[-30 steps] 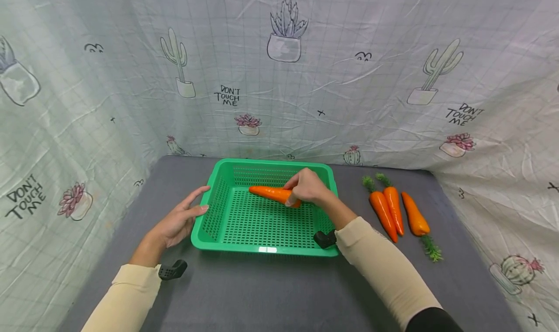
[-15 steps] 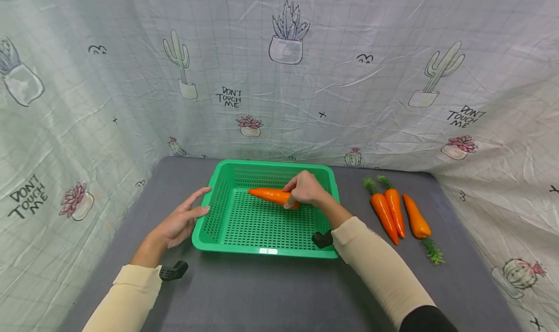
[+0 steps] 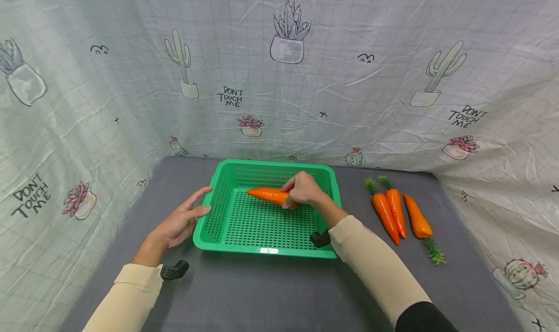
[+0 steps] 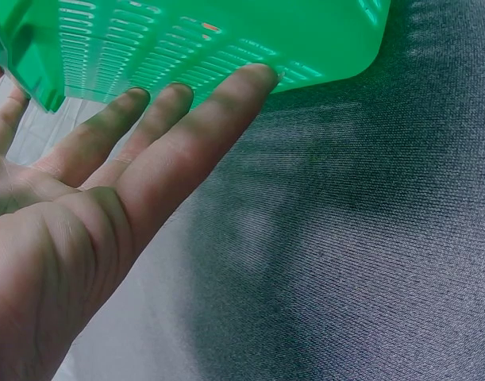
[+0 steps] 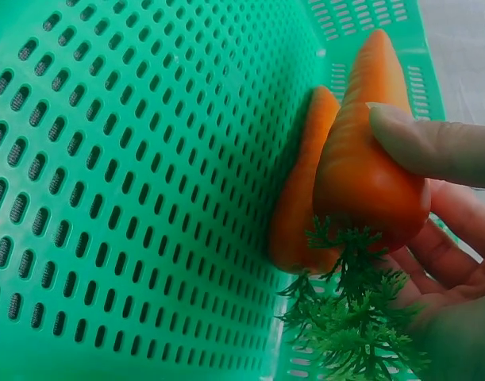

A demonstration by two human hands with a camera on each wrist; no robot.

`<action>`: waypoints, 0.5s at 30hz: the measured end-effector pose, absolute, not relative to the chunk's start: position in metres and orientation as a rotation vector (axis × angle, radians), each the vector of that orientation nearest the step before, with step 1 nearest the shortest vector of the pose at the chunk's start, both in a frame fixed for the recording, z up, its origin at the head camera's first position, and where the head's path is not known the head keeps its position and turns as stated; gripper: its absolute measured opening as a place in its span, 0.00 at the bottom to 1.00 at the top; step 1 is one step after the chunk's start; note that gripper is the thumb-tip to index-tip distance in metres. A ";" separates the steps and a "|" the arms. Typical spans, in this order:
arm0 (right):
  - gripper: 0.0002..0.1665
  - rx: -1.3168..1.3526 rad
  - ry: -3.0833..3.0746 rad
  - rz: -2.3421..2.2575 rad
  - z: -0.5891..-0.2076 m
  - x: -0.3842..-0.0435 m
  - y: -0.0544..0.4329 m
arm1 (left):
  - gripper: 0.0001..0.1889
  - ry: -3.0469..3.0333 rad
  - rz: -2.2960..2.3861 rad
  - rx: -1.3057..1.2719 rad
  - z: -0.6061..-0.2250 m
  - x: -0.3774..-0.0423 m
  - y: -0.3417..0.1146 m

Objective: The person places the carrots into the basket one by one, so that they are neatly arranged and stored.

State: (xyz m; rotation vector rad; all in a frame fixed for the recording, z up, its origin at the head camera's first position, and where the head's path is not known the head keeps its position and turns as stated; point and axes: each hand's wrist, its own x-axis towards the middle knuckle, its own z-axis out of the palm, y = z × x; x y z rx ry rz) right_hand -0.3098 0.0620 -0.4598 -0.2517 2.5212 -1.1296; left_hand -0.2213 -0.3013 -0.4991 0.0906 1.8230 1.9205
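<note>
The right hand (image 3: 303, 190) pinches a tapered, glossy orange carrot (image 3: 264, 194) with a leafy green top, inside the rectangular green perforated plastic basket (image 3: 305, 253), towards its 12 o'clock side, the tip pointing to 9 o'clock. The right wrist view shows a second orange carrot (image 5: 292, 226) just beside it. The left hand (image 3: 176, 225), fingers spread wide, touches the basket at 9 o'clock. Three more orange carrots (image 3: 395, 213) lie at 3 o'clock on the grey tabletop (image 3: 262, 293).

Glossy, faintly ridged carrot (image 5: 357, 175), smooth plastic basket (image 3: 227, 248), matt woven tablecloth (image 3: 244, 293), creased backdrop (image 3: 340, 36).
</note>
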 end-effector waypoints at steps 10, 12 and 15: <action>0.24 -0.270 2.519 -1.132 -0.463 -0.312 0.058 | 0.37 1.833 1.921 0.110 -0.500 -0.221 -0.302; 0.24 -0.263 2.514 -1.144 -0.463 -0.313 0.058 | 0.37 1.824 1.927 0.114 -0.500 -0.220 -0.302; 0.24 -0.263 2.517 -1.146 -0.464 -0.313 0.057 | 0.37 1.815 1.933 0.135 -0.500 -0.220 -0.302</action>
